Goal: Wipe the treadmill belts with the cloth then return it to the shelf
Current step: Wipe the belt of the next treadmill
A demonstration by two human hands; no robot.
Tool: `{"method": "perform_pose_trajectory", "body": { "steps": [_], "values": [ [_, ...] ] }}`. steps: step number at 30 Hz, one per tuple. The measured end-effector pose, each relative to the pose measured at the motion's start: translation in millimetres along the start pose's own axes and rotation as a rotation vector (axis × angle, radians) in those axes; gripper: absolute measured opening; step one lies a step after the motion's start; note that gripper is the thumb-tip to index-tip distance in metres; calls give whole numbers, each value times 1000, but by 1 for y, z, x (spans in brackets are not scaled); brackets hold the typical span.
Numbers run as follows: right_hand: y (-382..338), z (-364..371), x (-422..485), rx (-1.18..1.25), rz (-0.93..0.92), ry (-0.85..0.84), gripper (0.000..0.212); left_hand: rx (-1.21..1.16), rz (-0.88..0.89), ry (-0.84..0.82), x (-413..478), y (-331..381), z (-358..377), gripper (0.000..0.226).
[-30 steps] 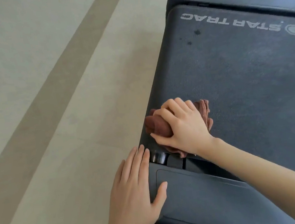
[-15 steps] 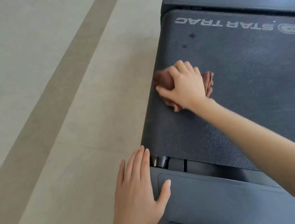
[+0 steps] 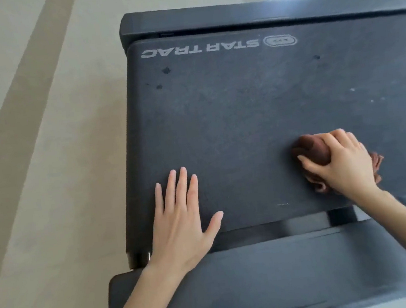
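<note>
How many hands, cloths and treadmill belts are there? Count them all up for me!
Hands: 2, the left hand and the right hand
Brown cloth: 1
Treadmill belt: 1
Total: 4

- My left hand [image 3: 182,222] lies flat on the treadmill belt [image 3: 230,115], near its left edge.
- My right hand [image 3: 342,163] holds the cloth [image 3: 310,153] on the belt, to the right.
- Floor [image 3: 47,171] lies left of the treadmill.

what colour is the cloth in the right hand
Reddish brown; the cloth shows best in the head view, bunched under the right hand.
</note>
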State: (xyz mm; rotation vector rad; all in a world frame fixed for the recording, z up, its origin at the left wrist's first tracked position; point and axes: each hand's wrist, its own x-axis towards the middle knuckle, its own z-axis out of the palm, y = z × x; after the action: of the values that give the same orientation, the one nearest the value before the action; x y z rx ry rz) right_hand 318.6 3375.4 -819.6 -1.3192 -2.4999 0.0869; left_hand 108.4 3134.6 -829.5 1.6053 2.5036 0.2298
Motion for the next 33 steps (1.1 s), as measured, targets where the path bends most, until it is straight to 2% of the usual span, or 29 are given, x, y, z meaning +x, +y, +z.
{"method": "perform_pose_trajectory", "body": {
  "steps": [4, 7, 9, 13, 15, 16, 17, 20, 22, 25, 28, 30, 33],
  "values": [
    [60, -15, 9, -49, 318, 55, 48, 59, 95, -8, 37, 30, 8, 85],
    [43, -12, 7, -72, 469, 77, 49, 46, 177, 10, 54, 52, 14, 81],
    [13, -7, -3, -91, 434, 57, 49, 15, 193, 26, 57, 62, 16, 78],
    [-35, 1, -41, -39, 71, 38, 49, 24, 233, 62, 56, 56, 23, 72],
    [-23, -6, -52, -22, -118, 8, 51, 28, 248, 68, 55, 53, 23, 71],
    [-8, -10, -53, -39, -139, -6, 51, 27, 252, 66, 55, 53, 22, 71],
    [9, -13, -51, -57, -84, -7, 49, 21, 254, 65, 54, 54, 21, 71],
    [58, -22, -34, -81, 293, 52, 46, 13, 262, 68, 53, 55, 20, 71],
    [71, -24, -25, -98, 449, 45, 49, 19, 260, 53, 53, 55, 21, 73],
    [67, -27, -24, -87, 461, 8, 49, 52, 270, 14, 58, 64, 20, 78],
    [58, -38, -37, -118, 345, -18, 48, 86, 325, -28, 68, 83, 21, 77],
    [54, -47, -44, -133, 297, 0, 46, 92, 357, -37, 75, 94, 25, 75],
    [49, -61, -54, -35, 327, 74, 44, 37, 430, -35, 87, 103, 24, 70]
  ]
}}
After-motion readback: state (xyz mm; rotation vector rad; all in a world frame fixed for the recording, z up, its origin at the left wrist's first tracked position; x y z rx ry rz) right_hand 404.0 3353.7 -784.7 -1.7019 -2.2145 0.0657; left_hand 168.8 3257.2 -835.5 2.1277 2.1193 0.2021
